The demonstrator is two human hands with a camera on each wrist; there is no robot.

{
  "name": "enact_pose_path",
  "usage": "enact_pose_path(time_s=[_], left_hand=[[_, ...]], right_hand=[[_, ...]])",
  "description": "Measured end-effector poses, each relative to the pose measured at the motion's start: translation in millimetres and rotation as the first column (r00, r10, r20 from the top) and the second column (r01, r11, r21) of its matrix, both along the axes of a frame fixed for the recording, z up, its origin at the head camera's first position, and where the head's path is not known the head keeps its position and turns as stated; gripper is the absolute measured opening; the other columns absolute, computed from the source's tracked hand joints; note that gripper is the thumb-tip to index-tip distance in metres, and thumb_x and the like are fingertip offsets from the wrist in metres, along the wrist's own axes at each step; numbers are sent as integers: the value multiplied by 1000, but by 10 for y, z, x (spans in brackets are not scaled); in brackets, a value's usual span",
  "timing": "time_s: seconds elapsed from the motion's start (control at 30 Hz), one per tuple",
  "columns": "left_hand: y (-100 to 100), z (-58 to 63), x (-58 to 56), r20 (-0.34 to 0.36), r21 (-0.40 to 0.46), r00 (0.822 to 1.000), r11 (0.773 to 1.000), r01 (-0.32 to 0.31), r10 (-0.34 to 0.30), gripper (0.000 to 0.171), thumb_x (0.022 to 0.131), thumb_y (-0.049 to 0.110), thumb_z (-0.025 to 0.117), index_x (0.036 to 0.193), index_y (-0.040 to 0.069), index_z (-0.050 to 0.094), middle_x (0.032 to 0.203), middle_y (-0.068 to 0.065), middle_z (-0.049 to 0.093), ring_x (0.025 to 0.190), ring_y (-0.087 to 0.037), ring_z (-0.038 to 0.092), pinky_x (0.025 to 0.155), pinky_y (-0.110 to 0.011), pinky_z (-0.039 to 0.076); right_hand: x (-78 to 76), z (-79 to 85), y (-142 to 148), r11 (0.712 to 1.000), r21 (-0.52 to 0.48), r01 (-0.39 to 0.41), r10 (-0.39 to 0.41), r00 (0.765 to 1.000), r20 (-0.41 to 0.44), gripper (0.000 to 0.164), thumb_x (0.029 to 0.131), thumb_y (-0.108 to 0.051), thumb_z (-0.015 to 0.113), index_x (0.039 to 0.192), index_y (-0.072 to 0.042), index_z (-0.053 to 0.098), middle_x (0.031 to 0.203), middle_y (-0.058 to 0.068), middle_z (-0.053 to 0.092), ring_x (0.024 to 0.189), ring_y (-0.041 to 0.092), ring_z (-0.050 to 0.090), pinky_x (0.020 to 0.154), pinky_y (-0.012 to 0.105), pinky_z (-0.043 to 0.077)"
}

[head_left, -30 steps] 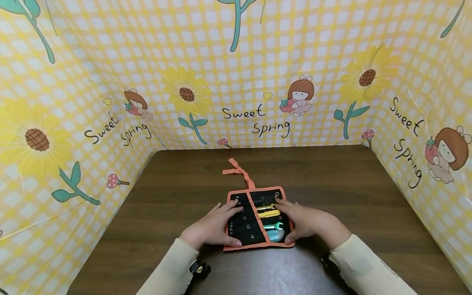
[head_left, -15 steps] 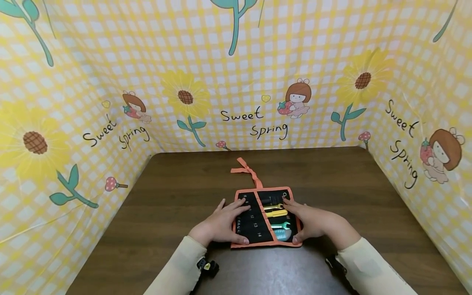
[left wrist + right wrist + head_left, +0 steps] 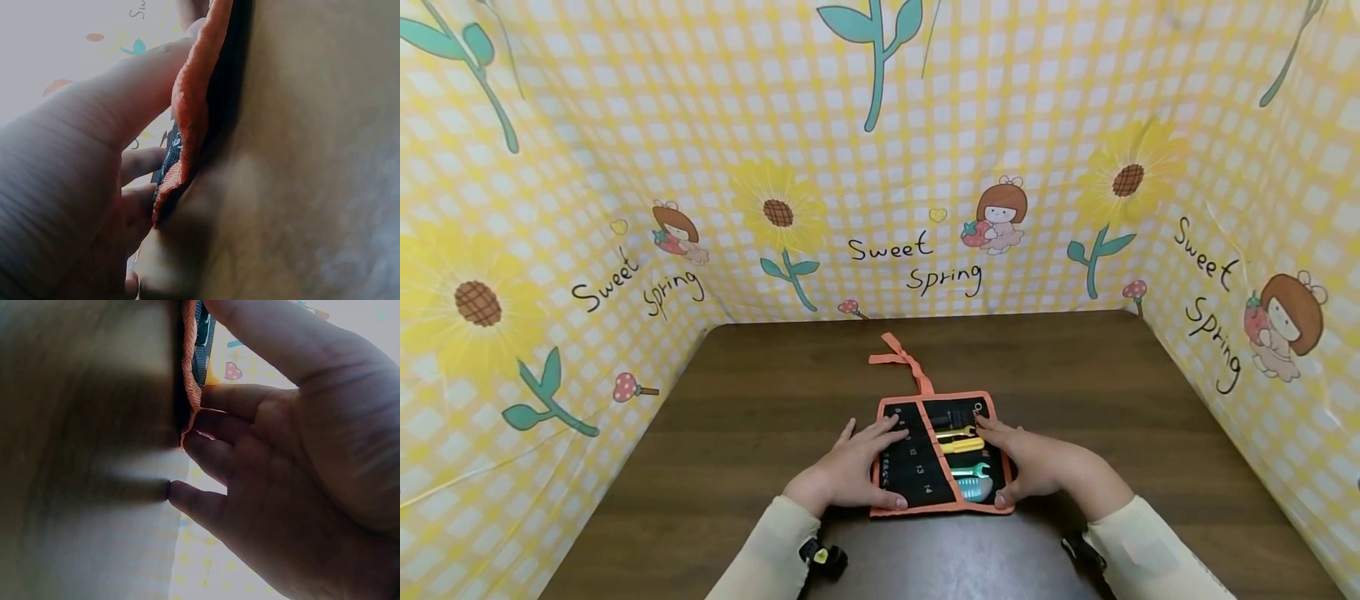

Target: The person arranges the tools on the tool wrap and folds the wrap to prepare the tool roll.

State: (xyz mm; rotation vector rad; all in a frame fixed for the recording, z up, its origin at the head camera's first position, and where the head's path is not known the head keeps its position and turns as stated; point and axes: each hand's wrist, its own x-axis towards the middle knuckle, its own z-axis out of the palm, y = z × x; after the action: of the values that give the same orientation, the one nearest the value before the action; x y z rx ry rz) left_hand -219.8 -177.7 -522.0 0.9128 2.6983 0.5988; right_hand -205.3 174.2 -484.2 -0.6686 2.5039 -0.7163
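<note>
A black tool pouch (image 3: 901,482) with orange trim lies flat and unfolded on the table, printed numbers on its left half. Its right half holds a yellow handle (image 3: 964,447), a yellow open-ended wrench (image 3: 957,432), a green open-ended wrench (image 3: 973,471) and a light blue ribbed tool (image 3: 976,489). My left hand (image 3: 848,468) rests on the left side, thumb at the near corner and fingers spread over the black cloth. On the opposite side lies my right hand (image 3: 1048,463), its thumb near the front right corner. Both wrist views show fingers against the orange trim (image 3: 197,81).
An orange tie strap (image 3: 904,360) runs from the pouch's far edge toward the back of the dark wooden table (image 3: 760,367). Yellow checked cloth (image 3: 880,192) printed with flowers walls in the back and both sides. Dark wrist devices (image 3: 824,558) sit under the sleeves.
Between the first and second frames, the pouch slid a little to the right with both hands on it. Since then it has stayed nearly still, while the head view has tilted slightly upward.
</note>
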Motion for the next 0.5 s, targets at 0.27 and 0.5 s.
enact_pose_path(time_s=[0.27,0.5], left_hand=[[-17,-53,22,2,84,1000,996,8,-9,105,77,77,77,163,30,39,173,2,21,158,-18,19,123,-61,-5],[-14,-41,92,16,257,998,965,50,-56,73,84,56,85,147,32,58,166,7,36,157,-33,22,121,-63,21]], right_hand=[[8,-55,-7,1000,13,17,-16,999,-32,109,78,-32,95,165,-14,32,174,6,17,152,51,22,117,65,27],[80,-63,-45,999,30,29,-23,987,-160,105,75,-33,96,162,-13,41,167,15,32,147,38,40,113,57,39]])
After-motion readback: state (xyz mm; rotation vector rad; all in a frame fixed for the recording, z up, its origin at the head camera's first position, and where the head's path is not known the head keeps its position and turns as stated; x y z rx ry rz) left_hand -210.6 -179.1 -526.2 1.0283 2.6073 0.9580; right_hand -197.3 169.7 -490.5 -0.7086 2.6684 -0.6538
